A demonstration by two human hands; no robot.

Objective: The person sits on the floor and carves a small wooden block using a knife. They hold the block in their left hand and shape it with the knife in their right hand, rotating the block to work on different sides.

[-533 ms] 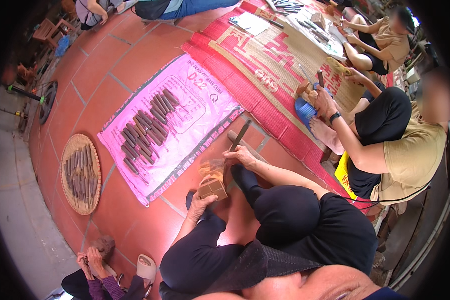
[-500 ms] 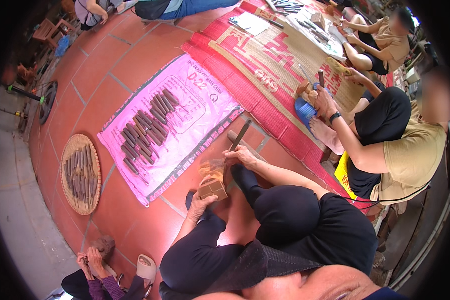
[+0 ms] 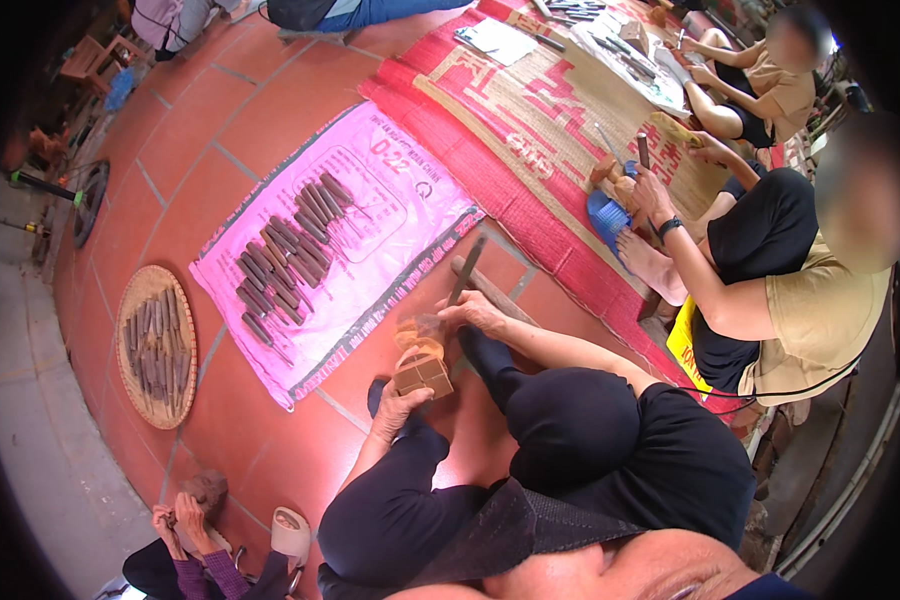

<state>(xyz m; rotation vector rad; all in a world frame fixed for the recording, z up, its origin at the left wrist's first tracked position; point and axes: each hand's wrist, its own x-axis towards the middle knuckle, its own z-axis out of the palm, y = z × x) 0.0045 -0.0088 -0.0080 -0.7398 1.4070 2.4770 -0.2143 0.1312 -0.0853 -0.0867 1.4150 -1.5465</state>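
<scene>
My left hand (image 3: 398, 408) is closed round the side of a brown rectangular block (image 3: 423, 379) held low between my feet. In my right hand (image 3: 476, 314) I grip a tool by its dark stick-like handle (image 3: 467, 268), which points up and away. Between the two hands, just above the block, are curled tan-orange pieces (image 3: 419, 342), partly blurred; their kind I cannot make out. The tool's lower end is lost in that blur, so whether it touches the block cannot be seen. Behind my right hand a wooden rod (image 3: 498, 283) lies on the floor.
A pink sack (image 3: 390, 215) lies flat ahead, bearing several dark handled tools (image 3: 282, 262). More dark pieces fill a round woven tray (image 3: 128, 380) at left. A red-patterned mat (image 3: 530, 200) stretches to the right, where a co-worker (image 3: 820, 300) sits close. Another person's hands (image 3: 185, 520) work at lower left.
My right hand and the dark handle have shifted slightly to the left, and the handle leans a little differently. My left hand keeps its hold on the block. The whole view has tilted slightly.
</scene>
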